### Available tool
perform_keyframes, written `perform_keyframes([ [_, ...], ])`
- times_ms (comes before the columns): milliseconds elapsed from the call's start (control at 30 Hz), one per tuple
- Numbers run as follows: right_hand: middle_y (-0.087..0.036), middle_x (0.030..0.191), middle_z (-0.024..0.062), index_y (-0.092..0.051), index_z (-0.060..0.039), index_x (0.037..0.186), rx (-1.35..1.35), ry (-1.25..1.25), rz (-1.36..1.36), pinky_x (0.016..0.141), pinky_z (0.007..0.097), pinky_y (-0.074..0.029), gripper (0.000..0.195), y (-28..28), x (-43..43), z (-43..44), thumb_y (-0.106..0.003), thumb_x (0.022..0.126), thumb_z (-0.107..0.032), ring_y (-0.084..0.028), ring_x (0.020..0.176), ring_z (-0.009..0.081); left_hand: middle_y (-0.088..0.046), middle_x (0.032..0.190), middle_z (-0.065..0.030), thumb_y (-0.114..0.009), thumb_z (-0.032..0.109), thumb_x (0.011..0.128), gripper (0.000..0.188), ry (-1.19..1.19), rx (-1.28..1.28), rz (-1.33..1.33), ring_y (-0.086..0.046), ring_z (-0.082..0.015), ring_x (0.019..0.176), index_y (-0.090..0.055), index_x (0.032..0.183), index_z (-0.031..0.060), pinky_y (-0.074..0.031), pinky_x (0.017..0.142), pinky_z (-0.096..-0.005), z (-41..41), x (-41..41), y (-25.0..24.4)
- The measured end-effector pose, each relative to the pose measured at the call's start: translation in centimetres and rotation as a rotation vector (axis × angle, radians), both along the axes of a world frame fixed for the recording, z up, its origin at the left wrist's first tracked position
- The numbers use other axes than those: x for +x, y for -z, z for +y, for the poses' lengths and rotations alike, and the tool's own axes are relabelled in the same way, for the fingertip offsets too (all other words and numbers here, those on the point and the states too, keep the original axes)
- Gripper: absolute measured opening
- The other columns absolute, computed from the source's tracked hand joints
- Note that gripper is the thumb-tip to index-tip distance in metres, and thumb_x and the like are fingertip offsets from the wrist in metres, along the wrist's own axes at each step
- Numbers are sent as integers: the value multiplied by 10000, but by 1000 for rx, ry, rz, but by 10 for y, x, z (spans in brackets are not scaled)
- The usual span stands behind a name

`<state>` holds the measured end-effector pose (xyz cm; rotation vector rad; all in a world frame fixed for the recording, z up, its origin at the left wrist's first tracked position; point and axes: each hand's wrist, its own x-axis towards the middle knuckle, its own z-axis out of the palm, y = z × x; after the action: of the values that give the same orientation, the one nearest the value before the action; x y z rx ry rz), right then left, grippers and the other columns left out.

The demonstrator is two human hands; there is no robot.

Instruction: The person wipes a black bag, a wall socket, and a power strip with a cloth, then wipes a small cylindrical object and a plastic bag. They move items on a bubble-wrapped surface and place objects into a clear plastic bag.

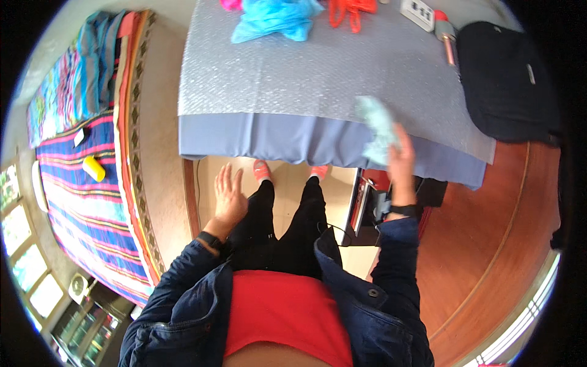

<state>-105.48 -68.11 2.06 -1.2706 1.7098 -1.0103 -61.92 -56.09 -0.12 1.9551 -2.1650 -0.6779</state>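
Note:
My right hand [401, 153] grips a pale green cloth [379, 128], blurred, over the front edge of the table. Part of the cloth reaches above the bubble-textured clear cover [284, 78]; whether it touches the cover I cannot tell. Beneath that cover, a blue-grey tablecloth [257, 135] hangs over the front edge. My left hand [229, 192] is held out in front of the table with its fingers apart and nothing in it. Below it are my legs and feet on the tiled floor.
At the table's far side lie a light blue plastic bag [277, 20] and a red bag [351, 11]. A white digital clock [418, 13], a microphone [445, 36] and a black bag [504, 82] are at the right. An open drawer [362, 206] sits under the table. Leftward stands a bed with striped covers [91, 197].

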Motion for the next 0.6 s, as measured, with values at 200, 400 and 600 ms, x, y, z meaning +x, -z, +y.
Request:
perform_keyframes([
  [200, -664, 982, 231, -609, -3, 1144, 132, -132, 664, 800, 437, -509, 333, 60, 151, -13, -569, 821, -72, -650, 926, 385, -279, 1534, -246, -527, 161, 876, 619, -74, -15, -189, -200, -398, 1459, -373, 1460, 24, -136, 1170, -600, -10, -21, 16],
  [400, -647, 1200, 153, -636, -48, 1216, -90, -783, -325, 1003, 364, -446, 429, -4, 287, 2, -582, 797, 29, -602, 1137, 269, -285, 1526, -266, -548, 141, 889, 625, -112, 45, -97, -247, -435, 1434, -336, 1454, -23, -156, 1161, -615, 21, -23, 17],
  [600, -499, 1405, 237, -439, 29, 1408, -192, 123, 376, 1105, 434, -361, 557, 35, 21, -140, -544, 868, -58, -483, 1313, 345, -249, 1533, -288, -522, 11, 783, 694, -224, -109, 30, -191, -495, 1437, -376, 1460, 57, -138, 1143, -659, -27, 6, 3],
])
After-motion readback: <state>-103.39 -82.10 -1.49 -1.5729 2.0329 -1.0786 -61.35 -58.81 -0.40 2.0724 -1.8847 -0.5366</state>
